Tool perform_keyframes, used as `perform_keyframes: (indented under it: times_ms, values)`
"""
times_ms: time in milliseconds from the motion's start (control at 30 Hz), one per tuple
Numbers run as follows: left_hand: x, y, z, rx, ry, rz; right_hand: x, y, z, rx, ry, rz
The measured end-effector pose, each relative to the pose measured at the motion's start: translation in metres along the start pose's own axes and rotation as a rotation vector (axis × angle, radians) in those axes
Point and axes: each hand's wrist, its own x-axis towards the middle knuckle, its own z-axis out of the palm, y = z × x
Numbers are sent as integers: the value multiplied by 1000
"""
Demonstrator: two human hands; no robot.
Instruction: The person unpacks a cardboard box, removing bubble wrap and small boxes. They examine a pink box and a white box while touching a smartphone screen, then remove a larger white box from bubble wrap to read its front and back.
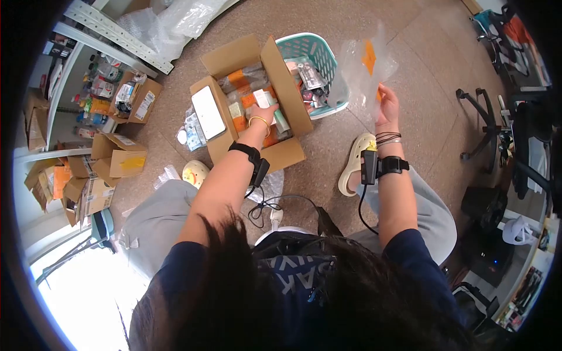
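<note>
My right hand [386,106] pinches a clear bag [355,65]; my left hand [263,113] is inside the carton [287,88], grip unclear. I'm seemingly sorting; next needs a sure hold.

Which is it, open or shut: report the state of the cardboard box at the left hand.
Open: the cardboard box has its flaps spread, packages visible inside and the left hand among them.
</note>
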Motion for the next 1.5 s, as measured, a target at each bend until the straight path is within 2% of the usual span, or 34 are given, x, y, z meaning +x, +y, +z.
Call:
perform_keyframes:
  times_ms: [67,100,167,233,267,333,400,467,500,567,600,667,700,733,800,833,867,900,933,1000,1033,1067,1100,1167,1233,1300,1367,1433,1500]
  values:
    - [-13,12,4,152,134,30,4,7,3,44,-30,19]
    - [22,-22,17,111,132,-22,3,10,12,51,-45,24]
    - [25,-27,11,67,82,-49,3,23,24,62,-66,33]
    - [24,-23,0,23,32,-71,2,39,39,-388,153,-179]
    - [26,-20,-8,42,65,-33,3,43,47,-386,147,-175]
    - [18,-1,-27,81,130,43,1,47,78,-333,10,108]
    - [-4,33,-51,192,178,124,-5,62,100,-366,13,118]
    - [-46,70,-75,-254,-64,270,-1,78,105,-1236,-220,-221]
    - [-69,88,-87,-258,-51,278,-9,84,127,-1233,-235,-228]
    - [-108,116,-106,-1008,-515,220,-37,98,180,184,-76,206]
    - [-112,120,-117,-1011,-511,231,-28,109,181,180,-87,207]
    - [-120,123,-140,-928,-623,277,2,134,176,-822,-104,-190]
    - [-131,133,-149,-574,-385,415,3,141,183,-935,-128,-255]
    - [-124,130,-156,-579,-378,413,-6,150,202,-938,-134,-249]
    - [-96,123,-175,100,-24,652,-23,166,241,-1338,-419,-515]
    - [-92,130,-197,147,-2,595,-27,171,252,-1339,-426,-504]
    - [-101,141,-220,155,46,637,-29,175,262,-1230,-573,-398]
    - [-97,146,-249,157,-29,523,-28,182,268,-1113,-715,-292]
    - [-57,131,-278,244,109,576,-27,185,267,-1109,-722,-283]
    - [-34,126,-344,354,191,559,-20,180,257,-1051,-784,-165]
    - [-21,121,-378,469,199,526,-19,178,248,-1115,-687,-145]
    - [-13,111,-406,455,178,477,-16,177,232,-1218,-614,-93]
    - [-2,101,-434,667,209,425,-12,176,211,-1323,-537,-38]
    - [38,56,-484,870,98,309,-6,179,163,-1619,-467,-16]
    - [19,32,-480,1194,4,399,-4,183,126,-1713,-443,67]
    - [48,-34,-482,985,2,327,-9,185,108,-1807,-412,156]
    - [32,-54,-451,841,-76,152,-16,185,109,-1746,-392,171]
    - [10,-74,-422,755,21,9,-16,186,113,-1801,-362,165]
    - [21,-142,-423,813,230,-55,-6,185,110,-1905,-315,160]
